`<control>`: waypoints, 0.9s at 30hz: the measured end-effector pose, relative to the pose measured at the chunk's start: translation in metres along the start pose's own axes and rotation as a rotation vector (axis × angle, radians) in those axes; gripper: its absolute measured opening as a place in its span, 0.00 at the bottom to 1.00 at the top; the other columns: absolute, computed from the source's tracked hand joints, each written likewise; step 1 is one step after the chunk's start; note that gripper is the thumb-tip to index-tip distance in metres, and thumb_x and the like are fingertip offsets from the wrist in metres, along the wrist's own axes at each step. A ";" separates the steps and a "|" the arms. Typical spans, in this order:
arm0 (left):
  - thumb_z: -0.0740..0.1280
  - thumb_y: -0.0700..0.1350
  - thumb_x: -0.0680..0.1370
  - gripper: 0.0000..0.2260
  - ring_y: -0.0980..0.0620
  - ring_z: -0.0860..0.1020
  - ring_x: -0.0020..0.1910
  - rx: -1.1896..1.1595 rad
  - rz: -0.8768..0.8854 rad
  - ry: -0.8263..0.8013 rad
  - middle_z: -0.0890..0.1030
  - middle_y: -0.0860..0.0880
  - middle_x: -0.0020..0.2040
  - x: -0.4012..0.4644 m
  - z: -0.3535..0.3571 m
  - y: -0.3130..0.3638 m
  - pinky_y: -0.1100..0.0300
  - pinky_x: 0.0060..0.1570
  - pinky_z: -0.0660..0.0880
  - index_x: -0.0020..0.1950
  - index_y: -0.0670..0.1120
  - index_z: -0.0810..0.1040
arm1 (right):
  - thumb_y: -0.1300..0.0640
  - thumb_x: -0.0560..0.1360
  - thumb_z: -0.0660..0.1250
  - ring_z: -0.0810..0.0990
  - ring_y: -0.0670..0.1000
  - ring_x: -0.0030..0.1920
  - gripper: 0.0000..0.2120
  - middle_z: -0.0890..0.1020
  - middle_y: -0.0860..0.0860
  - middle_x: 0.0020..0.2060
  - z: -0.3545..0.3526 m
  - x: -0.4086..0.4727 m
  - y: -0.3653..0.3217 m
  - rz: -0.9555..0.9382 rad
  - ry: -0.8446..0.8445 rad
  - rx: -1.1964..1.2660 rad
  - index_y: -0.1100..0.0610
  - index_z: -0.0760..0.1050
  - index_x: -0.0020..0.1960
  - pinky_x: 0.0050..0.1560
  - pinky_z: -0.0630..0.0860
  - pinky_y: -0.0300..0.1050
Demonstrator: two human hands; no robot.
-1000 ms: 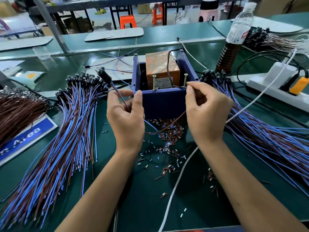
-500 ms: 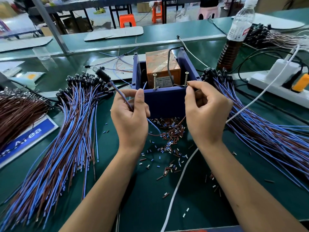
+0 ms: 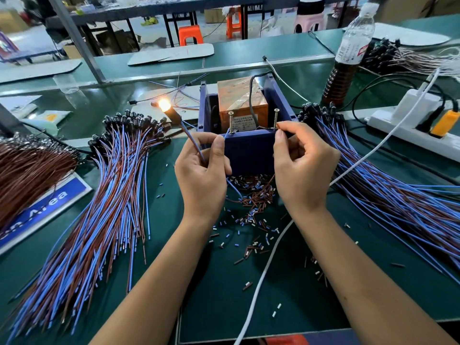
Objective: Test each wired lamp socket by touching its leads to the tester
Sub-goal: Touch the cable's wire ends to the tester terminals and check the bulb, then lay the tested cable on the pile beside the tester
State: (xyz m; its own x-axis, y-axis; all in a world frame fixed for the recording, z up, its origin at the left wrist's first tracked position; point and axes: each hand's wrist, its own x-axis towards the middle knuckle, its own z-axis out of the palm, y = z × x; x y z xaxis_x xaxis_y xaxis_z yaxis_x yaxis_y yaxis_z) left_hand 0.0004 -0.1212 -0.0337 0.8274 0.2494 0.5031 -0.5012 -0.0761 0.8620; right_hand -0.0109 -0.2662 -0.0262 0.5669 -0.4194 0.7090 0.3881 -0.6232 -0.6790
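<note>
Both hands (image 3: 251,168) at tester (image 3: 245,125), lit lamp socket (image 3: 170,111) left.

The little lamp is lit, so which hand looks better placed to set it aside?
Probably the left hand: it grips the lit socket's wires, beside the left-hand pile.

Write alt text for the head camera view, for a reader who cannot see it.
A lamp socket glows lit as a person's left hand and right hand pinch its leads against two upright screws on a blue tester box. Bundles of blue and brown wired sockets flank it on a green bench littered with insulation scraps.
</note>
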 end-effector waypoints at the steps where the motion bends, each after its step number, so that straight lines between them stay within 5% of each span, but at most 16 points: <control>1: 0.66 0.41 0.84 0.07 0.54 0.73 0.26 0.001 0.000 0.001 0.73 0.51 0.26 0.000 0.000 0.000 0.65 0.31 0.70 0.46 0.48 0.75 | 0.58 0.81 0.69 0.79 0.42 0.32 0.07 0.80 0.43 0.33 0.000 0.000 0.001 -0.003 0.002 0.000 0.57 0.85 0.53 0.35 0.75 0.36; 12: 0.66 0.40 0.84 0.07 0.54 0.73 0.26 0.000 0.027 0.051 0.74 0.51 0.27 -0.003 0.002 0.000 0.64 0.31 0.70 0.46 0.47 0.74 | 0.60 0.81 0.69 0.79 0.40 0.32 0.07 0.81 0.41 0.34 0.000 0.002 0.005 -0.005 -0.003 0.034 0.57 0.86 0.52 0.35 0.73 0.32; 18: 0.67 0.44 0.84 0.09 0.54 0.76 0.25 0.087 0.147 0.180 0.78 0.53 0.27 -0.002 0.000 0.016 0.59 0.33 0.74 0.44 0.51 0.73 | 0.60 0.80 0.68 0.81 0.49 0.30 0.09 0.82 0.48 0.30 -0.017 0.003 0.004 0.059 -0.003 0.090 0.57 0.80 0.60 0.37 0.78 0.51; 21: 0.68 0.43 0.83 0.11 0.56 0.75 0.24 0.122 0.030 -0.049 0.78 0.53 0.26 -0.008 0.022 0.030 0.63 0.31 0.72 0.41 0.47 0.75 | 0.61 0.80 0.68 0.81 0.54 0.30 0.11 0.81 0.50 0.28 -0.038 0.009 0.005 0.102 0.048 0.114 0.57 0.76 0.62 0.37 0.78 0.55; 27: 0.67 0.47 0.83 0.13 0.58 0.70 0.24 0.185 -0.162 -0.786 0.80 0.51 0.28 -0.013 0.116 0.065 0.63 0.28 0.67 0.43 0.40 0.79 | 0.63 0.79 0.65 0.72 0.63 0.26 0.07 0.75 0.58 0.27 -0.116 0.031 0.020 0.140 0.368 0.113 0.52 0.74 0.53 0.27 0.67 0.57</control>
State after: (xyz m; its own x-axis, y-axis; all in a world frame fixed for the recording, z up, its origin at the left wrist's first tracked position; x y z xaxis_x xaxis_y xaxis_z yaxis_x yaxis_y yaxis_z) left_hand -0.0138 -0.2410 0.0230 0.8562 -0.4723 0.2095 -0.3676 -0.2720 0.8893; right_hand -0.0699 -0.3680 0.0041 0.3301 -0.7157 0.6155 0.4148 -0.4757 -0.7756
